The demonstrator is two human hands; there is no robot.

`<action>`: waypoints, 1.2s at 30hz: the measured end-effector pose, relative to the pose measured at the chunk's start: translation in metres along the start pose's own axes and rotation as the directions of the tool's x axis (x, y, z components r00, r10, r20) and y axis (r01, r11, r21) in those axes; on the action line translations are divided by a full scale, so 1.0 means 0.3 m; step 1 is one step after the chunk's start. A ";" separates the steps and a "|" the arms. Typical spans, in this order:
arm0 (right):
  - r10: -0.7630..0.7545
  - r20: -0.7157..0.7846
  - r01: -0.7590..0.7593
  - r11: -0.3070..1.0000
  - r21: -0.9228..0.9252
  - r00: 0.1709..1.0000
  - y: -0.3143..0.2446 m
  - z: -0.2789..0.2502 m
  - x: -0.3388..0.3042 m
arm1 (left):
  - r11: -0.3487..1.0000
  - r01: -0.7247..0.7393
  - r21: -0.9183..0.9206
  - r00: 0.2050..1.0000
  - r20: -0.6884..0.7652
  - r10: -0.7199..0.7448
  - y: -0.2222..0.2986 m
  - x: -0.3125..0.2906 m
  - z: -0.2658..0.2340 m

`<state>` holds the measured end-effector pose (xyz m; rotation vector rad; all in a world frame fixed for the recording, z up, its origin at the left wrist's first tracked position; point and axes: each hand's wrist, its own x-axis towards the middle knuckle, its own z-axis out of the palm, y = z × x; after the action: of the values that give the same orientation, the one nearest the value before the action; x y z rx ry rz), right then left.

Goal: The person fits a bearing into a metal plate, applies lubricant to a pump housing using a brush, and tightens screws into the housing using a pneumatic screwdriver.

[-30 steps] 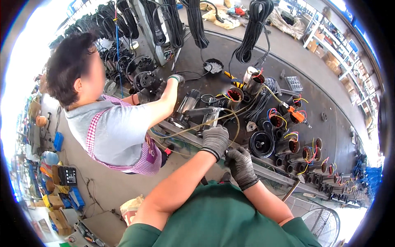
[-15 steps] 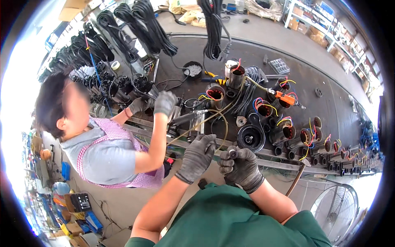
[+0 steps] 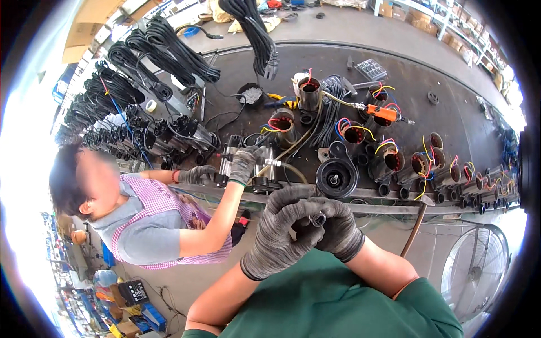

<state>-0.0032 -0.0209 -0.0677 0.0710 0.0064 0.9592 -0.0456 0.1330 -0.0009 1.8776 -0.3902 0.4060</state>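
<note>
Close in front of me, both gloved hands meet at a small round dark part with a ring-shaped end. My right hand has its fingers curled round it. My left hand is closed with thumb and fingertips pinching at the same part; its inner side is hidden by the gloves. Just beyond them on the bench edge sits a round black housing with a metal shaft in its middle. Left of it, a co-worker's gloved hand is at a clear-sided cylinder.
Metal motor cylinders with coloured wires line the dark bench. An orange air screwdriver lies on its hose. Bundled black cables stand left and far. A hammer leans on the bench edge; a fan stands at the right.
My left hand has moved right to meet my right hand at the small part. The co-worker's raised hand has come down onto a cylinder. The view has shifted slightly.
</note>
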 end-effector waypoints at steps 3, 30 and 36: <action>0.026 0.027 -0.027 0.999 0.027 0.999 -0.005 0.023 -0.019 | 0.989 -0.094 0.110 0.995 0.050 0.089 0.019 0.023 0.011; -0.138 -0.139 0.066 0.900 -0.430 0.981 -0.237 -0.005 -0.154 | 0.993 -0.031 0.113 0.999 0.026 0.028 0.033 0.138 0.199; -0.549 -0.326 0.119 0.625 -0.772 0.770 -0.429 -0.183 -0.281 | 0.957 0.269 0.110 0.962 -0.087 -0.260 -0.153 0.144 0.229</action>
<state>0.0516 -0.1602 -0.1326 -0.9279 0.1618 0.4896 0.0196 0.0800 -0.0411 1.9947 -0.0635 0.3204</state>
